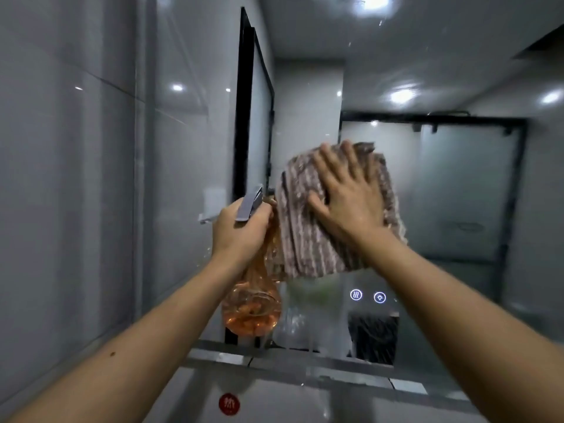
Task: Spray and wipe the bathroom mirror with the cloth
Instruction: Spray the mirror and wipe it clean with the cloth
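The bathroom mirror (pixel 442 87) fills the wall ahead and reflects the tiled room and ceiling lights. My right hand (pixel 348 193) lies flat, fingers spread, and presses a brown striped cloth (pixel 305 239) against the glass at the middle. The cloth hangs down below the hand. My left hand (pixel 239 230) grips the neck of a clear orange spray bottle (pixel 253 309) with a grey trigger head, just left of the cloth. The bottle holds a little orange liquid at its bottom.
Two lit touch icons (pixel 367 296) glow on the mirror below the cloth. A ledge (pixel 274 358) runs under the mirror. Grey tiled wall (pixel 76 178) stands close on the left, and a red round sticker (pixel 229 403) sits low on the wall.
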Demonstrator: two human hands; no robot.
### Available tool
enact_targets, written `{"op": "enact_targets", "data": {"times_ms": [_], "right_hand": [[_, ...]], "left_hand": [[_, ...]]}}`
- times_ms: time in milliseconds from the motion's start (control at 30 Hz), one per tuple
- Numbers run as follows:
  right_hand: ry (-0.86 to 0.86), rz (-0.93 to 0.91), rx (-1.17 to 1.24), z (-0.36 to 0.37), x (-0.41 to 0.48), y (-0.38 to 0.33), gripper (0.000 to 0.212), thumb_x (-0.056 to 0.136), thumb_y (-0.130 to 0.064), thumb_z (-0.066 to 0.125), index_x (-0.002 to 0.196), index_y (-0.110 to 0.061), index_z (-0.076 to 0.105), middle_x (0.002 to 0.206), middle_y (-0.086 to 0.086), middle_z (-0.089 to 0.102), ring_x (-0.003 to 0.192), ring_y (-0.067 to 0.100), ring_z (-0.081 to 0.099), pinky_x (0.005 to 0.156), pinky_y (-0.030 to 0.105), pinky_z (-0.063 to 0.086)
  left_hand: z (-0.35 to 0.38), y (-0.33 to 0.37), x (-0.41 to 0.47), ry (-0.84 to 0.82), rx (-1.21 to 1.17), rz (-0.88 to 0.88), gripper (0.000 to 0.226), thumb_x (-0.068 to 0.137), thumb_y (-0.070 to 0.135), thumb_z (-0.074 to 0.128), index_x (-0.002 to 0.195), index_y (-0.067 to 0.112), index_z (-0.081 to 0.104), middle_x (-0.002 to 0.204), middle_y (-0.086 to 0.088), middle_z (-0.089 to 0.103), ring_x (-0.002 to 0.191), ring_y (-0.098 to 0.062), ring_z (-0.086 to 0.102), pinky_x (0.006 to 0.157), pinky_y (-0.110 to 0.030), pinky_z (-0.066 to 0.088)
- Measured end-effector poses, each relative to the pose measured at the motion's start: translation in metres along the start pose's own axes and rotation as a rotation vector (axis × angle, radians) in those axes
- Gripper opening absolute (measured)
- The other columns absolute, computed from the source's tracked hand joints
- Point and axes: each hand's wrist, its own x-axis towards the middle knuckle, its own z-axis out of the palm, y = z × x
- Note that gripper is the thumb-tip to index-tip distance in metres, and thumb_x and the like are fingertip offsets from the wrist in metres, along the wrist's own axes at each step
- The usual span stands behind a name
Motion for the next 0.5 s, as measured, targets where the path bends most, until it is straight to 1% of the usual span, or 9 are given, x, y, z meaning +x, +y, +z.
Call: {"op": "enact_targets", "data": {"times_ms": [33,133,233,300,367,400,433,467,500], "right_hand": [[-0.023,-0.067,0.029,0.011,-0.02,-0.012,0.067,0.085,-0.054,0.027,0.145,-0.023,0.027,0.153,-0.001,0.022,0.142,0.022,0.005,0.112,0.037,-0.012],[-0.14,-0.224,-0.002,0.034,-0.1,-0.02,0.065,0.086,-0.053,0.037,0.144,-0.025,0.03,0.151,-0.002,0.027,0.143,0.018,0.003,0.115,0.04,-0.004],[-0.121,-0.279,-0.033,0.032,-0.116,0.011,0.064,0.084,-0.056,0.035,0.141,-0.028,0.035,0.148,-0.005,0.031,0.142,0.015,0.006,0.113,0.04,0.001],[-0.08,-0.221,-0.046,0.023,-0.1,0.027,0.065,0.082,-0.055,0.036,0.14,-0.027,0.037,0.147,-0.003,0.034,0.14,0.017,0.015,0.112,0.041,0.003],[-0.033,-0.095,-0.049,0.012,-0.07,0.038,0.066,0.081,-0.053,0.035,0.14,-0.025,0.037,0.147,-0.001,0.035,0.138,0.019,0.016,0.112,0.04,0.0],[-0.007,-0.044,-0.05,0.006,-0.052,0.042,0.067,0.081,-0.054,0.033,0.141,-0.025,0.034,0.149,-0.002,0.032,0.139,0.018,0.013,0.111,0.038,-0.005],[0.016,-0.005,-0.049,-0.001,-0.033,0.044,0.069,0.081,-0.055,0.029,0.143,-0.026,0.029,0.151,-0.005,0.025,0.14,0.016,0.007,0.11,0.035,-0.011],[0.009,0.025,-0.055,-0.005,-0.018,0.042,0.07,0.081,-0.057,0.025,0.145,-0.028,0.021,0.152,-0.009,0.014,0.141,0.014,-0.002,0.108,0.033,-0.017],[-0.01,0.038,-0.066,-0.006,-0.007,0.037,0.071,0.082,-0.058,0.021,0.146,-0.029,0.013,0.151,-0.012,0.001,0.139,0.011,-0.01,0.106,0.032,-0.022]], "left_hand": [[0.0,-0.001,0.0,0.01,-0.003,-0.002,0.023,0.086,0.019,0.056,0.076,0.0,0.065,0.073,-0.006,0.064,0.073,-0.022,0.057,0.067,-0.031,0.04],[0.001,-0.003,-0.009,0.011,-0.022,-0.046,0.023,0.085,0.017,0.057,0.064,0.019,0.066,0.069,0.002,0.068,0.076,-0.02,0.065,0.072,-0.032,0.048],[0.003,-0.004,-0.016,-0.016,-0.023,-0.057,0.024,0.085,0.017,0.057,0.063,0.021,0.065,0.069,0.0,0.069,0.08,-0.026,0.067,0.079,-0.039,0.052],[0.005,0.001,-0.015,-0.033,-0.035,-0.042,0.024,0.086,0.016,0.056,0.064,0.021,0.065,0.07,-0.001,0.068,0.077,-0.023,0.065,0.078,-0.038,0.052],[0.005,0.005,-0.01,-0.037,-0.029,-0.013,0.024,0.087,0.015,0.055,0.066,0.022,0.064,0.071,0.001,0.067,0.075,-0.019,0.063,0.072,-0.032,0.049],[0.004,0.008,-0.007,-0.034,-0.029,0.006,0.025,0.088,0.015,0.055,0.066,0.022,0.064,0.07,0.003,0.067,0.074,-0.017,0.063,0.069,-0.029,0.048],[0.004,0.01,-0.004,-0.024,-0.037,0.02,0.026,0.088,0.015,0.055,0.065,0.023,0.064,0.067,0.006,0.067,0.072,-0.014,0.063,0.065,-0.024,0.048],[0.003,0.011,-0.002,-0.014,-0.045,0.025,0.026,0.088,0.015,0.054,0.065,0.024,0.064,0.065,0.009,0.067,0.069,-0.011,0.062,0.062,-0.021,0.048],[0.003,0.012,-0.001,-0.007,-0.045,0.023,0.026,0.088,0.016,0.054,0.066,0.023,0.065,0.063,0.01,0.066,0.068,-0.01,0.061,0.061,-0.02,0.046]]}}
